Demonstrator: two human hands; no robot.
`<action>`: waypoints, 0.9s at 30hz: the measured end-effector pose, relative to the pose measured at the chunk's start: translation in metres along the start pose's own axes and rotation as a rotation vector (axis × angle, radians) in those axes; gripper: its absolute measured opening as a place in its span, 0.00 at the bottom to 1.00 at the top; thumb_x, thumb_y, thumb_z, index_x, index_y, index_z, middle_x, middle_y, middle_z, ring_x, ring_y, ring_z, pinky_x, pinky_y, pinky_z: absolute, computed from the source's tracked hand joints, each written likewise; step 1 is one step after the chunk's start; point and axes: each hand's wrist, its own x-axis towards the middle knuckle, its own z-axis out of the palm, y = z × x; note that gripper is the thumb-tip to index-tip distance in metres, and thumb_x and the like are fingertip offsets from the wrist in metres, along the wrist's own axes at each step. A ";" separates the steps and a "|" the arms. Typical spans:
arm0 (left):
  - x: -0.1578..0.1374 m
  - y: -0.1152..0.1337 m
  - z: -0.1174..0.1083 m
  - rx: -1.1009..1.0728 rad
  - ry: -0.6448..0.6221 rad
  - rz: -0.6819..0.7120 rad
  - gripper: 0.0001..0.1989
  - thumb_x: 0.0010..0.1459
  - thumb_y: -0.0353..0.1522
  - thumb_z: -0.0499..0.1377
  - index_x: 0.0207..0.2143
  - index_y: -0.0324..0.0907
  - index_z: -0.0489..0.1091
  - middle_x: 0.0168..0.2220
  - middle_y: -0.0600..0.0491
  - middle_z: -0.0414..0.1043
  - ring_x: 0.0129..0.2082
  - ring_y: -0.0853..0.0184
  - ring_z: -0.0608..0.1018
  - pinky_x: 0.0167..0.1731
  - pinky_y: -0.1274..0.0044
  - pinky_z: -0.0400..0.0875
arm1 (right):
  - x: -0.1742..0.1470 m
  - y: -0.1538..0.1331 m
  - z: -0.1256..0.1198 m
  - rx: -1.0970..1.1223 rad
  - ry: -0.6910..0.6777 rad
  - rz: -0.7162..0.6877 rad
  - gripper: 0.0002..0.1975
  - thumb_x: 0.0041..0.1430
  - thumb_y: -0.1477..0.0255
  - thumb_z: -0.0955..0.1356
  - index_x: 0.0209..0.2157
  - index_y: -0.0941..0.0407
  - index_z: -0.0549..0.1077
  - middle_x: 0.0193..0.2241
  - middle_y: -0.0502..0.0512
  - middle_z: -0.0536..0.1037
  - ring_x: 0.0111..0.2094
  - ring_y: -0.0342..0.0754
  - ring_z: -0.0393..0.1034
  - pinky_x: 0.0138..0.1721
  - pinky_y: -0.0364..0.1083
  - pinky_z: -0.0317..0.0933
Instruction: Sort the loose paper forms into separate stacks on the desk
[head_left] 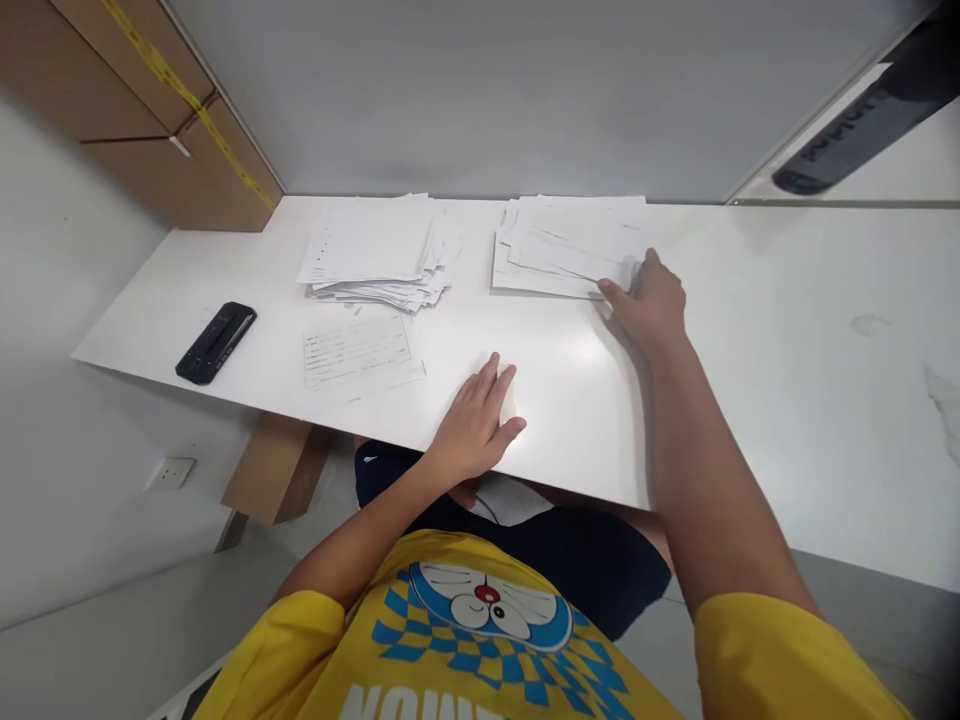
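My left hand (472, 422) lies flat near the table's front edge, fingers stretched out. Partly under it is a small pale piece (508, 397), perhaps folded paper or cloth; most of it is hidden. At the back of the table my right hand (651, 305) grips the right corner of the papers (574, 235), thumb at the front edge and fingers on the right side. Those papers lie in a loose, uneven pile. Left of them is a thicker stack of papers (367, 240) with ragged edges. In front of that stack lies a printed sheet (356, 350).
A black oblong device (217, 343) lies on the left of the white table (765, 350). Cardboard boxes (217, 170) stand at the back left, against a grey panel (480, 90). A dark cylindrical object (847, 135) is at the upper right. Another box (266, 470) is below the table.
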 end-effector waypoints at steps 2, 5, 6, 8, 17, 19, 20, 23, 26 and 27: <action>0.000 0.000 0.000 0.004 -0.004 -0.003 0.36 0.68 0.54 0.35 0.71 0.46 0.39 0.74 0.41 0.37 0.74 0.55 0.46 0.70 0.56 0.48 | 0.002 0.001 0.000 -0.049 -0.047 -0.045 0.35 0.64 0.58 0.66 0.64 0.66 0.61 0.65 0.77 0.59 0.67 0.68 0.51 0.63 0.62 0.43; 0.001 -0.002 0.000 0.012 -0.009 0.001 0.35 0.69 0.53 0.35 0.71 0.47 0.38 0.74 0.42 0.37 0.74 0.55 0.45 0.70 0.56 0.48 | 0.006 0.003 -0.002 -0.080 -0.082 -0.069 0.30 0.68 0.63 0.62 0.63 0.69 0.64 0.66 0.79 0.57 0.68 0.64 0.49 0.62 0.59 0.43; 0.001 -0.002 0.001 0.014 -0.008 0.004 0.35 0.69 0.53 0.35 0.71 0.47 0.38 0.74 0.43 0.36 0.74 0.55 0.45 0.70 0.56 0.48 | 0.007 0.005 -0.003 -0.080 -0.075 -0.068 0.29 0.69 0.65 0.60 0.63 0.70 0.64 0.67 0.80 0.56 0.68 0.63 0.49 0.62 0.59 0.44; 0.001 -0.003 0.002 0.013 -0.006 0.008 0.35 0.69 0.52 0.36 0.71 0.47 0.38 0.74 0.42 0.36 0.74 0.55 0.45 0.70 0.56 0.47 | 0.006 0.006 -0.003 -0.079 -0.045 -0.066 0.26 0.69 0.69 0.58 0.63 0.70 0.64 0.68 0.80 0.53 0.68 0.62 0.48 0.62 0.60 0.44; 0.000 0.000 0.000 -0.010 -0.009 -0.006 0.35 0.70 0.52 0.35 0.71 0.42 0.43 0.74 0.40 0.38 0.74 0.55 0.47 0.70 0.57 0.49 | -0.001 0.001 0.007 -0.176 -0.098 -0.288 0.32 0.66 0.56 0.61 0.65 0.58 0.62 0.68 0.69 0.58 0.69 0.65 0.49 0.66 0.67 0.41; 0.000 0.000 0.000 -0.014 -0.005 -0.007 0.35 0.70 0.51 0.35 0.71 0.41 0.44 0.74 0.39 0.39 0.74 0.55 0.48 0.70 0.58 0.48 | 0.008 -0.001 0.011 -0.186 -0.071 -0.282 0.34 0.65 0.55 0.62 0.66 0.59 0.61 0.68 0.71 0.58 0.69 0.66 0.50 0.65 0.69 0.42; -0.001 0.000 0.000 -0.016 0.002 -0.007 0.35 0.70 0.51 0.36 0.71 0.42 0.44 0.74 0.40 0.39 0.74 0.55 0.47 0.70 0.58 0.48 | 0.015 -0.002 0.014 -0.187 -0.039 -0.280 0.34 0.64 0.56 0.63 0.65 0.60 0.61 0.68 0.71 0.58 0.69 0.66 0.49 0.65 0.68 0.43; -0.001 -0.002 0.003 -0.031 0.024 -0.013 0.34 0.70 0.50 0.38 0.71 0.43 0.44 0.74 0.41 0.39 0.74 0.56 0.47 0.70 0.58 0.48 | 0.036 -0.003 0.025 -0.179 0.024 -0.303 0.31 0.63 0.58 0.65 0.62 0.61 0.66 0.68 0.71 0.59 0.68 0.64 0.50 0.65 0.66 0.44; 0.000 0.000 0.006 -0.082 0.048 -0.015 0.33 0.71 0.49 0.40 0.71 0.43 0.47 0.73 0.41 0.43 0.73 0.55 0.49 0.70 0.58 0.49 | 0.052 0.002 0.034 -0.162 0.005 -0.311 0.27 0.65 0.60 0.64 0.58 0.62 0.69 0.63 0.73 0.66 0.65 0.62 0.57 0.64 0.65 0.46; -0.001 0.000 0.006 -0.114 0.078 -0.010 0.32 0.71 0.49 0.41 0.70 0.44 0.48 0.73 0.42 0.45 0.73 0.56 0.51 0.69 0.58 0.51 | 0.055 0.004 0.036 -0.164 -0.006 -0.334 0.27 0.65 0.60 0.63 0.58 0.63 0.69 0.62 0.74 0.67 0.64 0.62 0.58 0.64 0.65 0.47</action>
